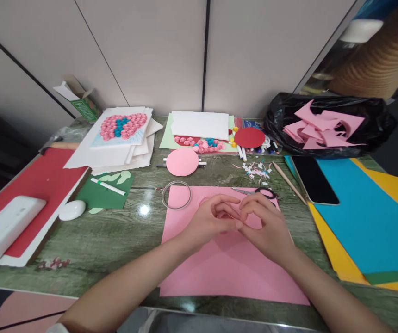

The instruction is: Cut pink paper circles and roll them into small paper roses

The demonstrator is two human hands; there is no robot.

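Note:
Both hands meet over the upper middle of a large pink sheet (220, 268). My left hand (213, 217) curls round a small pink paper piece (224, 216), partly hidden by its fingers. My right hand (263, 222) touches the left fingertips, its thumb and fingers bent together near the paper's right side; what lies between those tips is too small to tell. Behind the right hand lie scissors (265, 192) with dark handles. A clear ring (177, 195) overlaps the sheet's upper left corner.
A pink paper circle (182, 162) rests on pens. Left are a flower picture (124, 127), green paper (105, 196) and a white device (9, 229). Right are a pencil (289, 182), a phone (315, 180), blue paper (369, 217) and a black bag (277, 120) with pink scraps.

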